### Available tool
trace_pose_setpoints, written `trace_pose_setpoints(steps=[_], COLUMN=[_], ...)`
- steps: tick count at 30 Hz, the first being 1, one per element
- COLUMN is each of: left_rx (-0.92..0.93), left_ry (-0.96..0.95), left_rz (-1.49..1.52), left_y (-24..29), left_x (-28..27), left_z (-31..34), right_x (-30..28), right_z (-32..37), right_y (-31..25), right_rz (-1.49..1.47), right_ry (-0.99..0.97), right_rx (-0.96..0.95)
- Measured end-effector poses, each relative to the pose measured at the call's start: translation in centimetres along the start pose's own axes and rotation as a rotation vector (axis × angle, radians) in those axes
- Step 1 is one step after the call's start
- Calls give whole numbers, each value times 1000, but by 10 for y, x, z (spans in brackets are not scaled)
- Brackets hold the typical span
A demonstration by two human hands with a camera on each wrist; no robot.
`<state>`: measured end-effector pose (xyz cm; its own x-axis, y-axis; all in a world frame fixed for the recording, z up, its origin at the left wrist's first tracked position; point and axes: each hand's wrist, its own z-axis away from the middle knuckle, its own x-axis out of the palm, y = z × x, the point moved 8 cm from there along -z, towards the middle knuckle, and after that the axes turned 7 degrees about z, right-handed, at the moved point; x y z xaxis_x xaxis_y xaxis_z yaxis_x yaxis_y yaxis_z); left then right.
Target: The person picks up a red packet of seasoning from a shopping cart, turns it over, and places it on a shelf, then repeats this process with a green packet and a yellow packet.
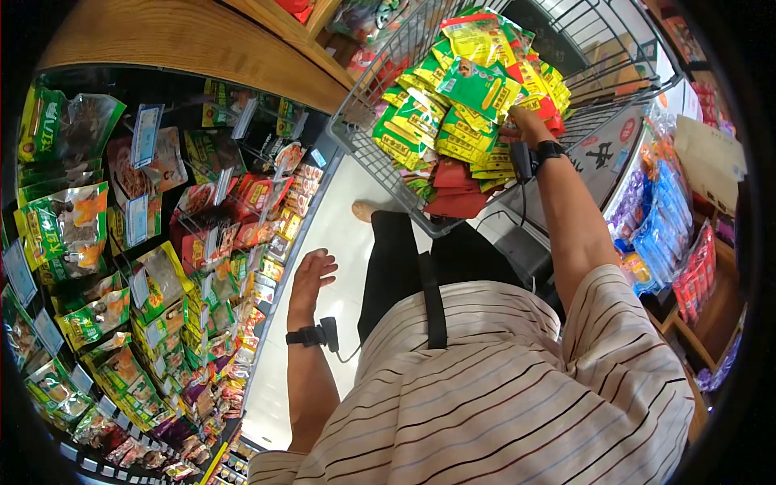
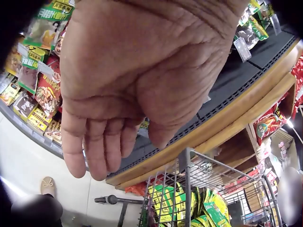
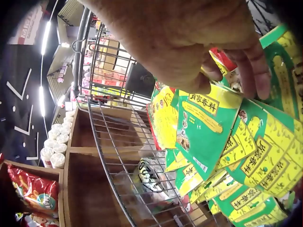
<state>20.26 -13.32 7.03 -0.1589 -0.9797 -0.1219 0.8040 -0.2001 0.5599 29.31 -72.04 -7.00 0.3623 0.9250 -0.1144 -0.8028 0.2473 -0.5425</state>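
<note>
Currently, the right hand (image 1: pixel 527 129) is reaching among green-and-yellow packets (image 1: pixel 478 87) in a wire cart (image 1: pixel 385 183), grip unclear; the left hand (image 1: pixel 309 279) is hanging open, empty.

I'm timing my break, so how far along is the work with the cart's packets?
Hanging packets beside the cart look done. The right hand is among the green packets in it; the left hand is empty. If the heap is for stocking, plenty seems left.

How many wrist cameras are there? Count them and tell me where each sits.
2: one camera strapped behind the left hand, the other camera behind the right hand, which touches the packets in the cart. No others show.
</note>
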Motion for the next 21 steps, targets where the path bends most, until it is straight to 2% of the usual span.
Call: trace_pose_setpoints(steps=[7, 10, 15, 21], left_rx=[7, 5, 1, 2], left_ry=[-1, -4, 11, 13], left_rz=[29, 24, 14, 50], left_y=[3, 0, -6, -6], left_x=[8, 8, 7, 6], left_z=[0, 0, 6, 11], right_x=[-11, -10, 3, 3], right_z=[-13, -7, 6, 0], right_y=[-5, -8, -18, -17], right_rz=[4, -42, -215, -270], right_ry=[-42, 109, 99, 146], right_rx=[-18, 15, -12, -41])
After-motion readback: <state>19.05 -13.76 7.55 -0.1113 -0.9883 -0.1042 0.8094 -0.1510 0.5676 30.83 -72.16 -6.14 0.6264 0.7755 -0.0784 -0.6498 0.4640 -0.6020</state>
